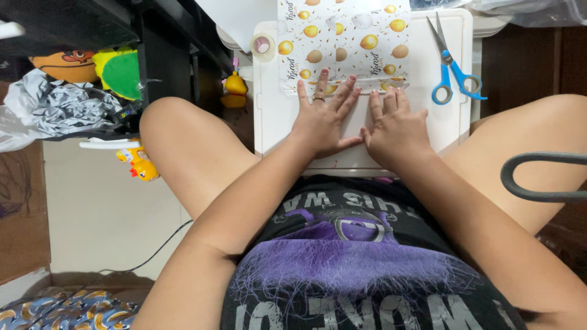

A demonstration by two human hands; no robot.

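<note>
Pressing flat on a white lap table, both hands lie open, palms down, fingers spread.

Item: sheet of wrapping paper, white with gold and pale balloon print. It lies on the far half of the lap table, its near edge under the fingertips.
Left hand: open, gripping nothing, ring on one finger, fingertips resting on the paper's near edge.
Right hand: open, gripping nothing, just beside the left, fingertips touching the same edge.
Handling, judged: light, thin, limp; probably glossy and liable to slide on the smooth top; creases and tears easily. Best held by pinching the near edge or corners, or pinned flat with the palms.
Nearby: blue-handled scissors to the right of the paper, closed; roll of clear tape at its left.
</note>
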